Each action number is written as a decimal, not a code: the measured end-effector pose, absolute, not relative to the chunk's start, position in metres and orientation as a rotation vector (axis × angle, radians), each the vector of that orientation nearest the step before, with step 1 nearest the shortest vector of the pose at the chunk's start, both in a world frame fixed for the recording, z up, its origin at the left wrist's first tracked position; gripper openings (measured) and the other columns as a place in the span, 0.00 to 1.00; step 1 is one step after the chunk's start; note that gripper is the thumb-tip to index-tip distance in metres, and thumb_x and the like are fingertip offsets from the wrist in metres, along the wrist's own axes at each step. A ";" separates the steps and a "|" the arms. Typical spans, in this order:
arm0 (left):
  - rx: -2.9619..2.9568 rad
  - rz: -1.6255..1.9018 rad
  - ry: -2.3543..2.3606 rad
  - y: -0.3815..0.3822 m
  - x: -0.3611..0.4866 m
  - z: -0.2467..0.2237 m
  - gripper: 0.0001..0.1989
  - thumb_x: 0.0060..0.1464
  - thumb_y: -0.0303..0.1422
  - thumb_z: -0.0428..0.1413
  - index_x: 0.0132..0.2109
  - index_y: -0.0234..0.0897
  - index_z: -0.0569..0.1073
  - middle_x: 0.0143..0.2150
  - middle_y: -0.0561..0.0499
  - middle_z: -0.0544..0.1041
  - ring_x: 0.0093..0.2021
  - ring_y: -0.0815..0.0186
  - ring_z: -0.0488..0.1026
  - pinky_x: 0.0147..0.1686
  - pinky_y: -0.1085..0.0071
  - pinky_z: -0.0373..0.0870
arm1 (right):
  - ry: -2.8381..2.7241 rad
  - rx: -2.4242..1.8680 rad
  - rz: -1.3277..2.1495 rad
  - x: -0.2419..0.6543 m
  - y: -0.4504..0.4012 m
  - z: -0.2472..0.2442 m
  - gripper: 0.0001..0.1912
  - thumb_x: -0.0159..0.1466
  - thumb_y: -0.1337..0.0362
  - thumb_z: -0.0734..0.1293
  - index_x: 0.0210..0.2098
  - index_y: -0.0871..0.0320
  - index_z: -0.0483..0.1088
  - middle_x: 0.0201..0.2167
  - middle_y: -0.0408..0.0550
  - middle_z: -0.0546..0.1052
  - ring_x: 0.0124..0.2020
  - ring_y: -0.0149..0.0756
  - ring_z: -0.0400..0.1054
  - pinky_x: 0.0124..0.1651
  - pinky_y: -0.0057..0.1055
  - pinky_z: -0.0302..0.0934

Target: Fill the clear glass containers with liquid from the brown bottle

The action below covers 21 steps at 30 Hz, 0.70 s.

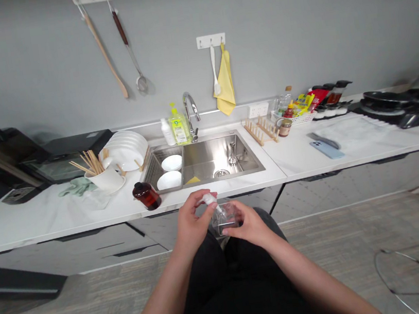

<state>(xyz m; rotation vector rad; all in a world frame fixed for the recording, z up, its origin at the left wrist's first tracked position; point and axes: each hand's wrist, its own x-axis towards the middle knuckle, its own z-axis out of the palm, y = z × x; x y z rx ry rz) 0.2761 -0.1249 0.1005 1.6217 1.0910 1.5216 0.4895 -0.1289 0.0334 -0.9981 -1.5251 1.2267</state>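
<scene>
While the white pump (209, 198) is pinched between thumb and fingers of the left hand (198, 214), the clear bottle (227, 224) is gripped in the right hand (249, 222), thumb on the near side, just in front of the counter (116, 212). So pump and bottle are being worked together: that, by all appearances, is the step in hand. Down toward the bottle's mouth the tube (220, 210) is angled, and its tip is lost against the clear wall; whether it is being put in or drawn out cannot be told. Either way, a steady bottle is called for, with the tube kept in line with the opening and the wall not squeezed too hard. Any liquid inside cannot be made out for certain. And over to the left, beside the sink (204, 160), the brown bottle (148, 196) is left untouched, near the counter's front edge. With both hands occupied, one would have to be freed before it could be lifted.
</scene>
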 end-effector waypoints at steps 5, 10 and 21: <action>1.519 1.561 1.103 -0.127 0.276 0.098 0.17 0.64 0.41 0.71 0.54 0.40 0.80 0.53 0.41 0.89 0.54 0.53 0.87 0.58 0.56 0.80 | -1.527 -1.021 1.227 0.492 -0.124 0.025 0.38 0.52 0.53 0.89 0.57 0.51 0.76 0.57 0.51 0.84 0.52 0.50 0.83 0.58 0.49 0.80; 1.470 1.566 1.162 -0.125 0.266 0.091 0.17 0.61 0.39 0.74 0.50 0.41 0.79 0.52 0.41 0.89 0.53 0.54 0.86 0.57 0.60 0.77 | -1.510 -1.045 1.213 0.497 -0.117 0.014 0.40 0.54 0.53 0.88 0.61 0.49 0.74 0.59 0.53 0.82 0.56 0.53 0.82 0.59 0.51 0.80; 1.006 1.599 1.091 -0.083 0.250 0.060 0.24 0.51 0.39 0.79 0.46 0.40 0.76 0.52 0.42 0.89 0.53 0.58 0.86 0.53 0.64 0.78 | -1.522 -1.056 1.177 0.499 -0.069 -0.006 0.42 0.58 0.52 0.85 0.66 0.47 0.68 0.63 0.53 0.78 0.65 0.53 0.77 0.65 0.50 0.76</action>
